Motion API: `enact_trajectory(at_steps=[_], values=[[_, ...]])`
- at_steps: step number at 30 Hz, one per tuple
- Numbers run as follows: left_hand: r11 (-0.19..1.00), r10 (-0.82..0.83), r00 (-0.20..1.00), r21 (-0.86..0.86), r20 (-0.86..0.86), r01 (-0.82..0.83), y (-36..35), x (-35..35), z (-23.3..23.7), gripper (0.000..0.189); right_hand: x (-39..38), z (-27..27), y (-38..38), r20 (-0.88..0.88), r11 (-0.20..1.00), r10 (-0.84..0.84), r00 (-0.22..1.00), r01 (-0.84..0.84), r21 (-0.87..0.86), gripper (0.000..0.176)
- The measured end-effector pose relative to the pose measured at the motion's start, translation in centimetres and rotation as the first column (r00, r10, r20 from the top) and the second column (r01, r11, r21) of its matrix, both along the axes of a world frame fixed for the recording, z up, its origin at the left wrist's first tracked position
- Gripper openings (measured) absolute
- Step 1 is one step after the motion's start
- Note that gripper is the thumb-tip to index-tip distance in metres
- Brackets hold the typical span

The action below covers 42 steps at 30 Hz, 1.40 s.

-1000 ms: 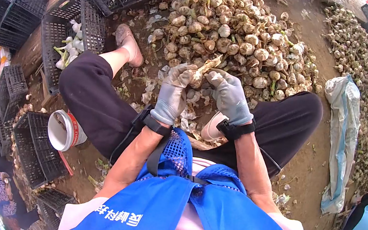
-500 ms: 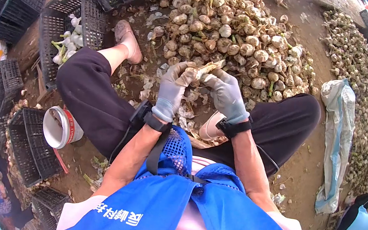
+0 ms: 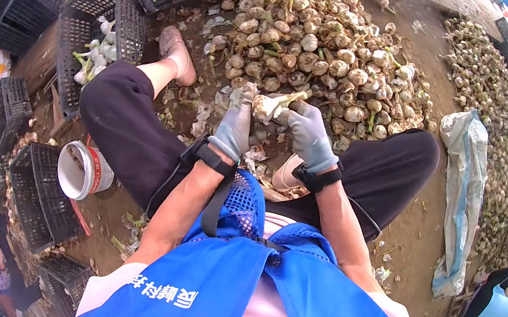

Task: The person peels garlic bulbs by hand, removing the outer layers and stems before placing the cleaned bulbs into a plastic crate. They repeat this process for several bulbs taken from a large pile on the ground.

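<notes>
L hand (image 3: pixel 238 117) & R hand (image 3: pixel 309 134) pinch brown-tinged white garlic bulb (image 3: pixel 264 108) w/ greenish stem (image 3: pixel 295 97).

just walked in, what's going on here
A seated person is working on a garlic bulb with both gloved hands, the left hand and right hand close together around it. A big heap of garlic lies on the ground in front, and some whiter bulbs sit in a black crate to the left.
</notes>
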State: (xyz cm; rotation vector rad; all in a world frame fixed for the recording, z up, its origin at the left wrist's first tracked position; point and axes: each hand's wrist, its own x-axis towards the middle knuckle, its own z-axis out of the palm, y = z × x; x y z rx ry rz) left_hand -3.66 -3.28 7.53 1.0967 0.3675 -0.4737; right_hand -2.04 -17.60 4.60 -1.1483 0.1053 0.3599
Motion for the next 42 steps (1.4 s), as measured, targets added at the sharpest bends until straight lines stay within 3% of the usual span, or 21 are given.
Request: enact_trajectory(at_steps=[3, 6, 9, 11, 15, 16, 17, 19, 21, 23, 24, 25, 26, 27, 28, 31, 33, 35, 39, 40, 42], values=[[0.912, -0.209, 0.869, 0.411, 0.449, 0.007, 0.7, 1.4, -2.8, 0.061, -0.1, 0.2, -0.2, -0.112, 0.991, -0.034, 0.993, 0.048, 0.125, 0.017], [0.917, -0.026, 0.729, 0.307, 0.684, -0.255, -1.0, 0.6, -2.7, 0.032, -0.1, -0.6, -0.4, 0.025, 0.998, -0.066, 0.997, 0.066, -0.004, 0.011], [0.977, 0.214, 0.943, -0.066, 0.253, -0.204, -0.5, 0.4, -3.2, 0.031, 0.0, -1.8, -0.7, 0.019, 0.995, -0.037, 0.999, 0.038, -0.091, 0.013], [0.633, -0.158, 0.974, -0.740, 0.161, 0.225, 2.0, 1.9, -7.1, 0.042, 0.1, -0.8, -0.8, -0.002, 0.994, -0.006, 1.000, 0.006, -0.109, 0.014], [0.579, -0.239, 0.959, -0.770, 0.153, 0.267, 1.9, 2.4, -7.8, 0.036, 0.6, -1.5, -1.3, 0.152, 0.925, 0.060, 0.987, 0.002, -0.380, 0.019], [0.947, -0.138, 0.982, -0.275, 0.128, 0.169, 0.6, 2.2, -6.3, 0.033, 0.5, -0.8, -1.1, 0.213, 0.916, 0.014, 0.977, 0.073, -0.395, 0.018], [0.947, -0.040, 0.985, 0.320, 0.167, -0.016, -0.1, 2.0, -5.6, 0.030, 0.5, -0.8, -0.7, 0.213, 0.914, 0.013, 0.977, 0.074, -0.398, 0.018], [0.824, -0.158, 0.818, 0.530, 0.552, -0.198, -0.6, 1.7, -6.3, 0.021, 0.3, -0.9, 0.3, 0.592, 0.662, 0.157, 0.790, 0.361, -0.657, 0.018], [0.893, -0.054, 0.819, 0.395, 0.572, -0.217, -1.3, 0.8, -6.4, 0.019, -0.3, -1.6, 0.6, 0.557, 0.569, 0.231, 0.798, 0.354, -0.743, 0.018], [0.993, 0.081, 0.926, 0.053, 0.368, -0.108, -1.2, 0.9, -7.3, 0.018, 0.1, -3.4, -1.1, 0.257, 0.927, 0.033, 0.966, 0.067, -0.370, 0.022], [0.977, 0.161, 0.968, -0.168, 0.191, -0.130, -1.3, 1.0, -7.6, 0.018, 0.2, -2.7, -2.2, 0.631, 0.601, 0.390, 0.670, 0.334, -0.726, 0.019], [0.908, 0.197, 0.980, -0.376, -0.001, -0.183, -1.4, 1.2, -7.8, 0.017, 0.6, -2.5, -2.1, 0.630, 0.598, 0.397, 0.667, 0.333, -0.729, 0.019], [0.868, 0.186, 0.981, -0.458, -0.059, -0.192, -1.2, 1.4, -8.0, 0.019, 0.7, -2.4, -1.8, 0.323, 0.938, 0.047, 0.945, 0.069, -0.340, 0.018], [0.868, 0.184, 0.981, -0.458, -0.063, -0.192, -1.2, 1.4, -7.4, 0.019, 0.7, -2.5, -1.7, -0.216, 0.966, -0.038, 0.976, 0.090, 0.241, 0.017], [0.912, 0.182, 0.983, -0.380, 0.026, -0.158, -1.1, 1.6, -6.8, 0.018, 0.7, -3.1, -1.5, 0.123, 0.994, -0.047, 0.991, 0.059, -0.094, 0.020], [0.965, 0.199, 0.962, -0.208, 0.187, -0.159, -0.9, 2.1, -6.1, 0.017, 0.3, -1.3, 0.3, -0.101, 0.965, -0.197, 0.975, 0.175, -0.194, 0.023], [0.968, 0.251, 0.913, -0.055, 0.321, -0.246, -0.8, 1.8, -6.3, 0.017, 0.3, -2.2, 1.1, 0.304, 0.910, -0.165, 0.938, 0.264, -0.321, 0.021], [0.934, 0.287, 0.947, -0.260, 0.143, -0.244, 0.0, 1.9, -6.4, 0.013, 2.3, -3.8, -0.2, 0.569, 0.487, -0.028, 0.822, 0.509, -0.710, 0.017], [0.871, 0.274, 0.955, -0.451, 0.118, -0.194, 1.0, 1.8, -6.3, 0.020, 5.8, -10.4, -3.1, 0.048, 0.313, 0.308, 0.950, -0.054, -0.948, 0.024], [0.845, 0.320, 0.943, -0.478, 0.089, -0.241, 1.1, 1.9, -6.5, 0.020, 5.0, -9.0, -2.6, -0.016, 0.330, 0.344, 0.939, -0.137, -0.934, 0.038], [0.846, 0.365, 0.926, -0.450, 0.099, -0.286, 1.5, 2.4, -6.8, 0.020, 3.7, -5.9, -1.6, 0.015, 0.770, 0.169, 0.985, -0.123, -0.626, 0.037]])
